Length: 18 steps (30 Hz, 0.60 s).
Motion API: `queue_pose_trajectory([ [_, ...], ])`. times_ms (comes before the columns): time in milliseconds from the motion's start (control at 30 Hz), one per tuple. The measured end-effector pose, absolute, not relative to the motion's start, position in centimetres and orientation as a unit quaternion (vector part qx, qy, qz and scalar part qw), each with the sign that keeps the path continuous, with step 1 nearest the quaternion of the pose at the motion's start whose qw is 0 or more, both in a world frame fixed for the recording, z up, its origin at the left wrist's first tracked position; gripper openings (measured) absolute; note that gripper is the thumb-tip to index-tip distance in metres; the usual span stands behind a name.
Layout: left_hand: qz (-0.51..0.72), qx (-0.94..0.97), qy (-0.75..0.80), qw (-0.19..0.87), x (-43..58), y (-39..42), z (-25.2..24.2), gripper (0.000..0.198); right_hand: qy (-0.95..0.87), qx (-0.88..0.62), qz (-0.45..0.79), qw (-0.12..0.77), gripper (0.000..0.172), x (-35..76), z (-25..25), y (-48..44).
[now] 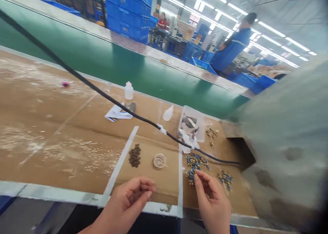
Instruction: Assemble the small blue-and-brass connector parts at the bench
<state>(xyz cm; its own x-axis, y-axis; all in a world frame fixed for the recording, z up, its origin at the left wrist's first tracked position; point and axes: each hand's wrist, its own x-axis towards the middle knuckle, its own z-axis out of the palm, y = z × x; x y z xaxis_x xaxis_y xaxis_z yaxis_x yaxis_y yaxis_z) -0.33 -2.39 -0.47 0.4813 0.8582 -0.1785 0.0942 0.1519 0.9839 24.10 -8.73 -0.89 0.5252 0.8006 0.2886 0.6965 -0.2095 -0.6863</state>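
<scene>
My left hand [132, 200] is over the front edge of the bench, its fingers curled in toward the thumb; whatever they may hold is too small to make out. Thumb and forefinger of my right hand [214, 202] pinch together at the edge of a pile of small blue and brass-coloured parts [195, 161]. Anything between those fingertips cannot be made out. Beyond my left hand lie a heap of small dark brown discs [134, 155] and a small clear round cup [159, 161] with a thin stick in it.
A black cable [102, 93] crosses above the cardboard-covered bench [84, 124]. Behind are a white bottle [128, 91], a squeeze bottle [168, 113] and a clear plastic tub [204, 124]. More blue-brass parts [225, 179] lie near a large grey machine casing [284, 141]. A green conveyor [159, 80] runs behind.
</scene>
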Motion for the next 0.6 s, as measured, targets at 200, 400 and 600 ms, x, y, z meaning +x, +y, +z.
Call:
queue_pose_trajectory([
  [200, 0.321, 0.709, 0.508, 0.37, -3.9, 1.0, 0.1, 0.014, -0.535, -0.743, 0.064, 0.398, 0.022, 21.5, -0.1, -7.4],
  [400, 0.265, 0.755, 0.519, 0.299, -4.6, 2.9, 0.6, 0.018, -0.548, -0.723, 0.076, 0.414, 0.02, 20.2, -0.2, -6.9],
  [600, 0.246, 0.781, 0.504, 0.274, -3.4, 2.4, 0.9, 0.019, -0.561, -0.712, 0.101, 0.41, 0.019, 19.6, -0.7, -6.7],
])
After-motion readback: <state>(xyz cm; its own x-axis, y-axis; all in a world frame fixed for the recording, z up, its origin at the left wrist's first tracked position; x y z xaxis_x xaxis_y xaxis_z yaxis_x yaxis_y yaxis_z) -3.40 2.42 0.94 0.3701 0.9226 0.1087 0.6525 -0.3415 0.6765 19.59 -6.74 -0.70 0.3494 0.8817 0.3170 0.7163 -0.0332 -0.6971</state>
